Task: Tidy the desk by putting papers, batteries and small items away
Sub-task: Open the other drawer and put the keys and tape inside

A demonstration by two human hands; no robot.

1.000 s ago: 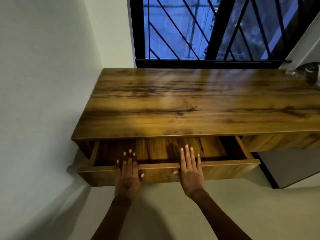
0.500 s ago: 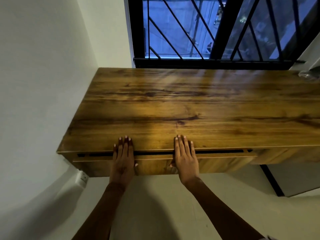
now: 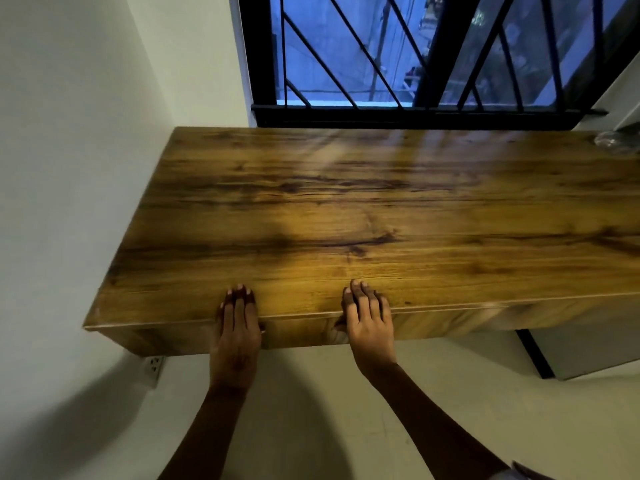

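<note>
A wooden desk (image 3: 363, 209) fills the middle of the head view. Its drawer front (image 3: 304, 332) sits flush under the front edge, closed. My left hand (image 3: 237, 327) lies flat against the drawer front, its straight fingers reaching over the desk's edge. To its right my right hand (image 3: 369, 320) presses the same front in the same way, fingertips on the desktop. Neither hand holds anything. No papers, batteries or small items show on the desktop.
A clear glass or plastic object (image 3: 613, 142) stands at the desk's far right corner. A barred window (image 3: 415, 57) rises behind the desk. A white wall runs along the left, with a power socket (image 3: 154, 367) low beneath the desk.
The drawer, open a second ago, has been pushed in by both hands and is now closed. My hands moved forward with it to the desk's edge.
</note>
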